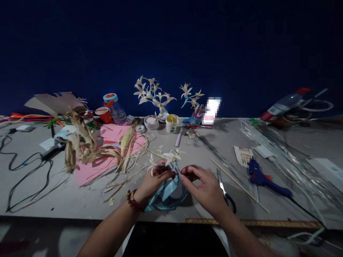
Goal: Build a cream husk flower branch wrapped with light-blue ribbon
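Fingers (168,174) curled at blue stem (175,166) (hands (205,184) close).

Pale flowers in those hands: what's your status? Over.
Left hand pinching blue stems; right hand at the same spot. Pale flowers just beyond both. Light-blue ribbon looped underneath, scissors close by right hand.

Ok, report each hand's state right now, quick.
Left hand: closed, holding the pale flower spray by its blue stems.
Right hand: right at those stems; whether its grip is closed cannot be told.
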Available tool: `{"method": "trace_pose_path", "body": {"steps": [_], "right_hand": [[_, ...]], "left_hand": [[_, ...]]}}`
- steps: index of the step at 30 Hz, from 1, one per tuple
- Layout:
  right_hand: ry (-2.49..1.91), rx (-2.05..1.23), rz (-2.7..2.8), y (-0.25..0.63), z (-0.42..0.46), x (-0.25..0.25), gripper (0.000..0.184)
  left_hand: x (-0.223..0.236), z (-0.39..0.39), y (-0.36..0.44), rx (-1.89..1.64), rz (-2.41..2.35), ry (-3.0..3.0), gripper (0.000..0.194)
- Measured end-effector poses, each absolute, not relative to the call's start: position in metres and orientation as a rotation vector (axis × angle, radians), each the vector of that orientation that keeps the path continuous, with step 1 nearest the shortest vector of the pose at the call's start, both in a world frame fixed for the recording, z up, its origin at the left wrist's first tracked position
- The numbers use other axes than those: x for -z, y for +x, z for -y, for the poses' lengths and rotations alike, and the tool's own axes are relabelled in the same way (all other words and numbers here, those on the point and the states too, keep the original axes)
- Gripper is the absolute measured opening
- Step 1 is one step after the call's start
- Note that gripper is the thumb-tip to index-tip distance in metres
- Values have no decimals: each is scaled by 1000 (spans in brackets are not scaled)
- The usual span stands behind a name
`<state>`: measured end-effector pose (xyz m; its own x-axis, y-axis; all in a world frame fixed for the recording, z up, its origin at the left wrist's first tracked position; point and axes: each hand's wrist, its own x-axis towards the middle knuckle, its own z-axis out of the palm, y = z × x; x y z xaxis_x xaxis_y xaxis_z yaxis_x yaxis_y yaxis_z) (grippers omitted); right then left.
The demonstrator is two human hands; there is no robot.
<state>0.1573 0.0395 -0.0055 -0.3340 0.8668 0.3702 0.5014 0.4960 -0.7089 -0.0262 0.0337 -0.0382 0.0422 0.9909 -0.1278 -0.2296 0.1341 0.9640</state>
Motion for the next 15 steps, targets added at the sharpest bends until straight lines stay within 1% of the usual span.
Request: {"method": "trace_pose_path", "body": {"steps": [4,10,13,15], "right_hand": [[-983,-582,1999,157,-40,10,5],[-903,-563,2057,156,-38,10,18],[-848,-553,2046,158,-39,15,20],[-814,-538,2014,160,-40,19,20]], "left_hand": [[42,-35,-26,-1221,-1050,937,24],[53,-35,-31,-1232,-1091,1005,11],[52,-33,-34,-1228,-1121,1072,7],[50,-31,-35,-1228,-1138,1048,8]]}}
